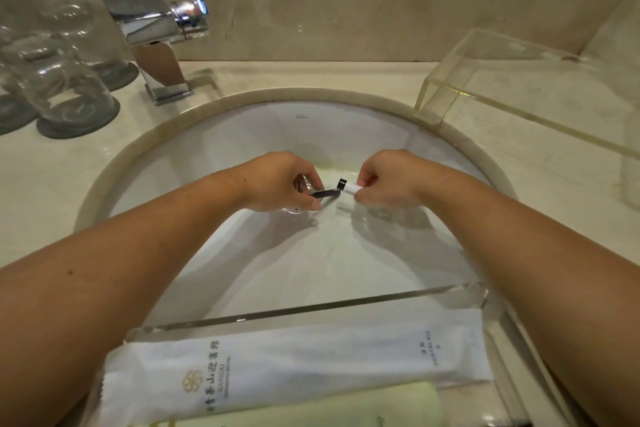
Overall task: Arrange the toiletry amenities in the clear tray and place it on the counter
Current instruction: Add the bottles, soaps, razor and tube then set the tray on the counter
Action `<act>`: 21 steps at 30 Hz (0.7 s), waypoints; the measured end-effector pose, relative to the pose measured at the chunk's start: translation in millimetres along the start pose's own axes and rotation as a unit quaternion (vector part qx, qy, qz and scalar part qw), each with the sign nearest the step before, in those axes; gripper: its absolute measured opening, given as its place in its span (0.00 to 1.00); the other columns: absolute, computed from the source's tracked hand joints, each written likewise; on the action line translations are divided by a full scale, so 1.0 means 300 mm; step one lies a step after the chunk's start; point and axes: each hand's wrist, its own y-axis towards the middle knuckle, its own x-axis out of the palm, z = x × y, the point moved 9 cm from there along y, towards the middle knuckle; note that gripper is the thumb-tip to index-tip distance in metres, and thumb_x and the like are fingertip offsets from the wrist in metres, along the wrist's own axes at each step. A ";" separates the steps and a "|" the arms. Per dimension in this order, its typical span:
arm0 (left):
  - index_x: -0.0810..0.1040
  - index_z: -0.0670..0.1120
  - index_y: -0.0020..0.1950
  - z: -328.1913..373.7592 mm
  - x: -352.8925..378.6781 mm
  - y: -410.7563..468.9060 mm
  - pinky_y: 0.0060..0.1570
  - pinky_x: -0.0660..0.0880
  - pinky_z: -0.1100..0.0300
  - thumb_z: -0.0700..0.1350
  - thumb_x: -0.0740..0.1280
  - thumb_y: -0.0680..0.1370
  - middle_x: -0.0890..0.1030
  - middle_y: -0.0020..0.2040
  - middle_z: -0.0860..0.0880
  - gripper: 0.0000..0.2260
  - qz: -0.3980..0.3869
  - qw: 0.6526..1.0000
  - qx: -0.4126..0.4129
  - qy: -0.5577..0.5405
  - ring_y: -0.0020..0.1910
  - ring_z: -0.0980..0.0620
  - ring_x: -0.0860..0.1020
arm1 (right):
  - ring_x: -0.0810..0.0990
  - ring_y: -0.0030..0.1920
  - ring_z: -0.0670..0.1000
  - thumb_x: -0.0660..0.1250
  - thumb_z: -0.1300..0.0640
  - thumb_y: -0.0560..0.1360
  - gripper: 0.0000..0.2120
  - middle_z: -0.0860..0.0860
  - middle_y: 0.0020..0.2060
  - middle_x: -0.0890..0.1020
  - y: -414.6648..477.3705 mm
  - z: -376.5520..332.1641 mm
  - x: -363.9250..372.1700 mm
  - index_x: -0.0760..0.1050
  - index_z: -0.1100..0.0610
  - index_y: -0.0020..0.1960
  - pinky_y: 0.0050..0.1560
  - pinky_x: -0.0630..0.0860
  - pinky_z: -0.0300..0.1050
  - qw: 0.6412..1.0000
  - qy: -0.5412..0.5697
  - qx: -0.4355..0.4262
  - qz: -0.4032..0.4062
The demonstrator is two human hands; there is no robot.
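Both my hands reach down into the white sink basin. My left hand pinches a flat dark item in a clear wrapper. My right hand grips a small white tube with a black cap, cap pointing left. The two items nearly touch. A pale green packet lies on the basin floor behind them. The clear tray rests across the near rim of the sink. It holds a white dental kit packet and a pale green packet.
A chrome faucet stands behind the sink at the left. Upturned glasses on grey coasters sit on the left counter. A clear acrylic stand occupies the right counter by the marble wall.
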 end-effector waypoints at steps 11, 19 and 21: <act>0.83 0.57 0.52 0.067 -0.191 -0.156 0.34 0.69 0.65 0.50 0.74 0.76 0.83 0.43 0.54 0.06 0.119 0.993 0.004 0.003 0.38 0.56 0.78 | 0.76 0.36 0.39 0.71 0.49 0.74 0.06 0.42 0.47 0.82 -0.147 -0.054 -0.131 0.80 0.47 0.50 0.35 0.68 0.37 0.970 0.171 -0.083 0.152; 0.83 0.57 0.52 0.130 -0.241 -0.389 0.40 0.71 0.66 0.51 0.70 0.79 0.81 0.45 0.58 0.04 0.230 0.972 0.012 -0.036 0.44 0.64 0.78 | 0.78 0.42 0.47 0.72 0.48 0.74 0.06 0.36 0.43 0.82 -0.363 -0.123 -0.202 0.81 0.44 0.51 0.38 0.71 0.31 0.950 0.180 -0.137 0.217; 0.83 0.58 0.51 0.156 -0.265 -0.455 0.40 0.70 0.67 0.52 0.69 0.79 0.81 0.45 0.59 0.04 0.257 0.965 0.020 -0.055 0.42 0.70 0.76 | 0.78 0.43 0.47 0.72 0.47 0.74 0.06 0.38 0.45 0.82 -0.420 -0.142 -0.223 0.82 0.43 0.51 0.39 0.72 0.33 0.944 0.180 -0.145 0.234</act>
